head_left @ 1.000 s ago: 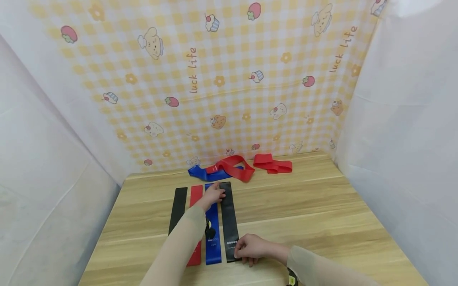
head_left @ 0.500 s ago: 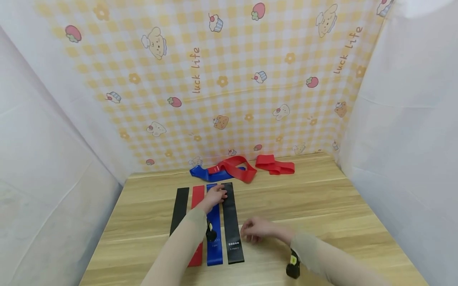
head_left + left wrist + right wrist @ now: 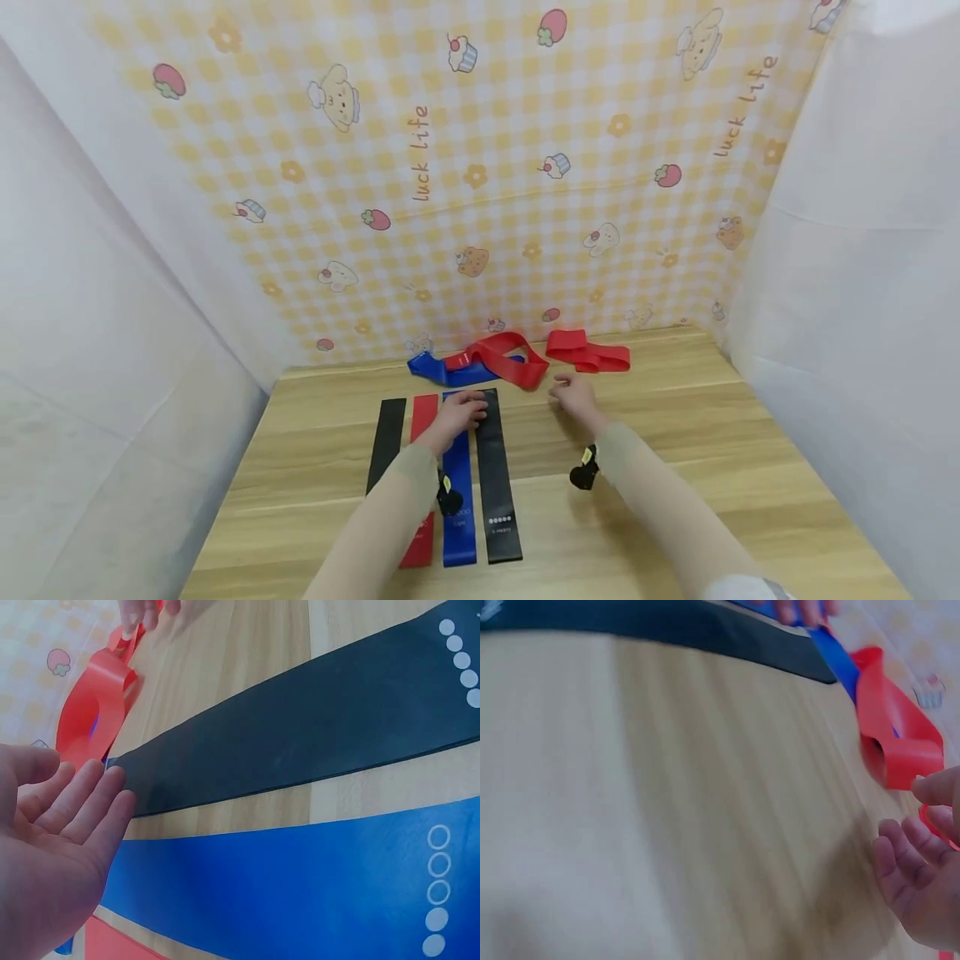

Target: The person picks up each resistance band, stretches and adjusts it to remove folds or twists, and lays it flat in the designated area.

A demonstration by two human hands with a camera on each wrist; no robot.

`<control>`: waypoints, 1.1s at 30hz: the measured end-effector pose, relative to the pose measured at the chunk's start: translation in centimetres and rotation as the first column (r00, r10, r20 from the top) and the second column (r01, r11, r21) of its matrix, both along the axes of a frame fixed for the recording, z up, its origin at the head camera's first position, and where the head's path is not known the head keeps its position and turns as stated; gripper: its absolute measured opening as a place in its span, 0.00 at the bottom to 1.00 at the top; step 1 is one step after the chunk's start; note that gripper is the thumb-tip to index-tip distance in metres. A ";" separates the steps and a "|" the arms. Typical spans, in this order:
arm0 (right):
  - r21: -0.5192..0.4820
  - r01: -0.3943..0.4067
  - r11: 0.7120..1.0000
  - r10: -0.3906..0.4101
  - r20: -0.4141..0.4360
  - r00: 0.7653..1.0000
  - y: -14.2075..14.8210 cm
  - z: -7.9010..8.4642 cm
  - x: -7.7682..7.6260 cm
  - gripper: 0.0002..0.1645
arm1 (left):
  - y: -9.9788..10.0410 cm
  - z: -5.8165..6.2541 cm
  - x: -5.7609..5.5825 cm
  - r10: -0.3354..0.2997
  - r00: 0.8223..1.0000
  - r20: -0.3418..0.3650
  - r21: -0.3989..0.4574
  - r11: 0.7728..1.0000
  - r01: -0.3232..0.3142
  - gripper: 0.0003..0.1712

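Note:
Flat resistance bands lie side by side on the table: a black band at the left, a red band, a blue band and a dotted black band at the right. My left hand, fingers relaxed, is over the far ends of the blue and right black bands and holds nothing. In the left wrist view its palm shows bare. My right hand is just in front of the loose red bands at the back, fingers loosely bent and nothing between them.
At the back lie a twisted red band, a blue band partly under it, and another red band folded on itself. Behind stands a checked cloth; white sheets hang at both sides.
My right hand has left the near end of the right black band and moved away across the table towards the loose red bands. My left hand stays at the bands' far ends.

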State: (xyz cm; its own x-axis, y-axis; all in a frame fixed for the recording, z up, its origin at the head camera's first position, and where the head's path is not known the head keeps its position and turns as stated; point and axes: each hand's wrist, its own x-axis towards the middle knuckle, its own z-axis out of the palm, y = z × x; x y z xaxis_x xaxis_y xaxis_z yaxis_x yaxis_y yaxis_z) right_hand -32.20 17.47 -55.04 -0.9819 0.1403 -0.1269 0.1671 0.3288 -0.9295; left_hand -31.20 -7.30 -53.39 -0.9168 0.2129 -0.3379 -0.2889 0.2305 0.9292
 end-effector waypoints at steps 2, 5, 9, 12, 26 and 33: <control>-0.043 0.019 0.999 -0.017 0.034 0.999 0.0 -0.1 -0.8 0.29 | 0.0 -0.1 0.1 0.004 1.000 0.005 0.009 1.000 -0.004 0.22; -0.052 0.037 0.998 -0.033 0.075 0.997 -0.1 -0.1 -1.7 0.31 | 0.0 -0.5 0.2 0.002 1.000 0.003 0.018 1.000 -0.002 0.22; -0.068 0.052 0.996 -0.044 0.114 0.993 -0.4 0.1 -2.7 0.32 | -0.1 -0.8 0.3 0.007 1.000 0.006 0.035 0.999 -0.007 0.22; -0.074 0.031 0.997 -0.021 0.138 0.990 -0.7 0.4 -3.4 0.33 | -0.2 -0.7 0.4 0.017 1.000 0.013 0.044 0.999 -0.018 0.21; 0.222 -0.016 0.975 0.030 -0.060 0.998 -1.2 2.3 -4.7 0.14 | -0.6 0.0 -0.2 0.026 0.999 0.018 0.038 0.999 -0.027 0.21; 0.306 -0.098 0.947 0.138 -0.112 0.984 -1.5 6.0 -5.6 0.16 | -0.3 1.1 -0.4 0.017 1.000 0.022 0.047 0.999 -0.018 0.21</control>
